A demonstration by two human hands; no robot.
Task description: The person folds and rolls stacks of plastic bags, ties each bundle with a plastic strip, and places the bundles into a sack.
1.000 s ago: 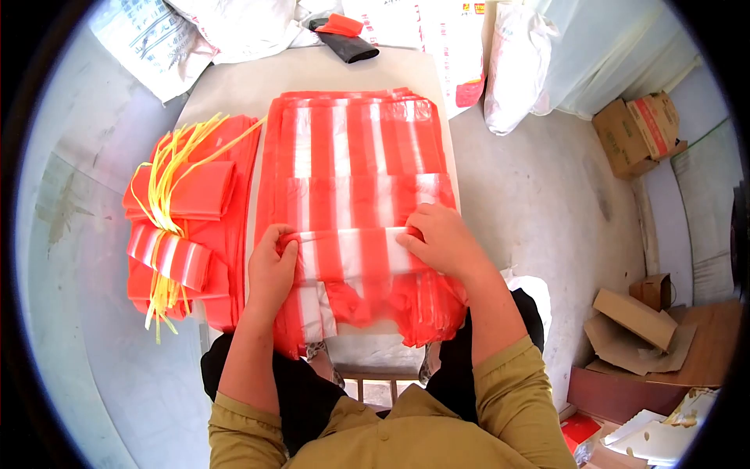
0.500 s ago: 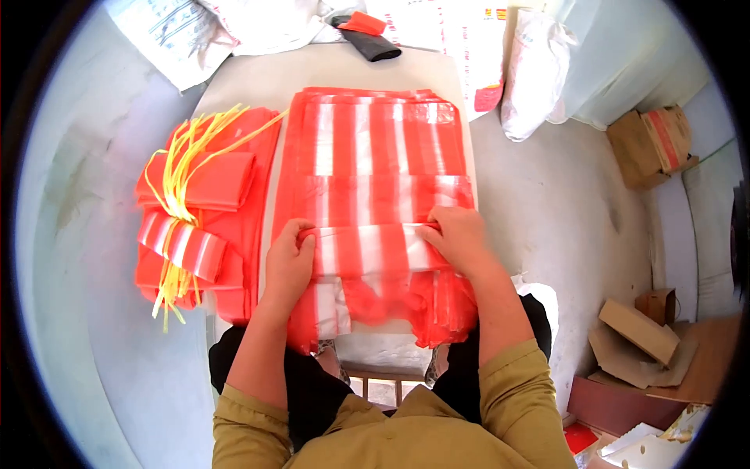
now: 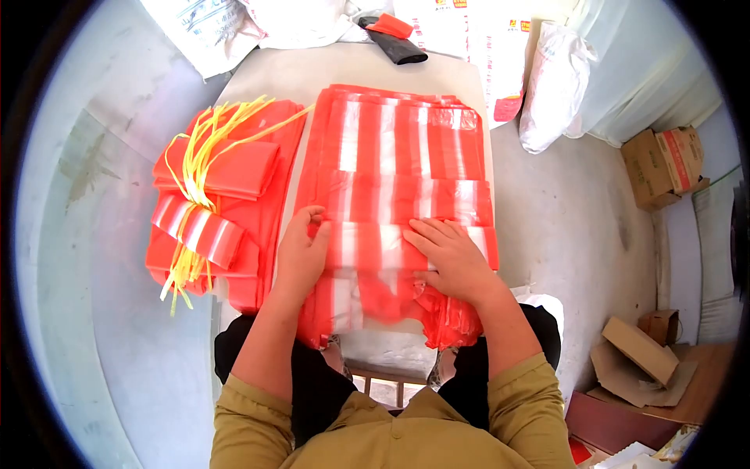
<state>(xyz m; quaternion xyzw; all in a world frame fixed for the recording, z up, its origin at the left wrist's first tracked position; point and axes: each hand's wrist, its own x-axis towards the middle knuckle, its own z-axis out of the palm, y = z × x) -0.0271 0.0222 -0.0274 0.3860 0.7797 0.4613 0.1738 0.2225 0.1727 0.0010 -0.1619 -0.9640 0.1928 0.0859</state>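
Observation:
A stack of red-and-white striped plastic bags [image 3: 406, 141] lies in front of me, its near part folded over into a flat band. My left hand [image 3: 303, 254] rests at the band's left edge, fingers curved and the thumb apart from them. On the right side of the band, my right hand [image 3: 449, 258] lies flat with its fingers stretched out. Below the band hang crumpled bag ends [image 3: 451, 316] at the near table edge. To the left are folded red bags [image 3: 234, 168], topped by a small rolled striped bag [image 3: 199, 228] and yellow ties [image 3: 195, 168].
The pale table [image 3: 293, 74] carries the stacks. At its far side are white printed sacks [image 3: 207, 35] and a black roll [image 3: 398, 48] with a red piece on it. A white bag [image 3: 556, 86] stands right of them. Cardboard boxes [image 3: 664, 168] sit on the floor at right.
Both hands pinched the fold's edge before; now the right hand lies flat on the band and the left has loosened at its side. The view has shifted slightly left.

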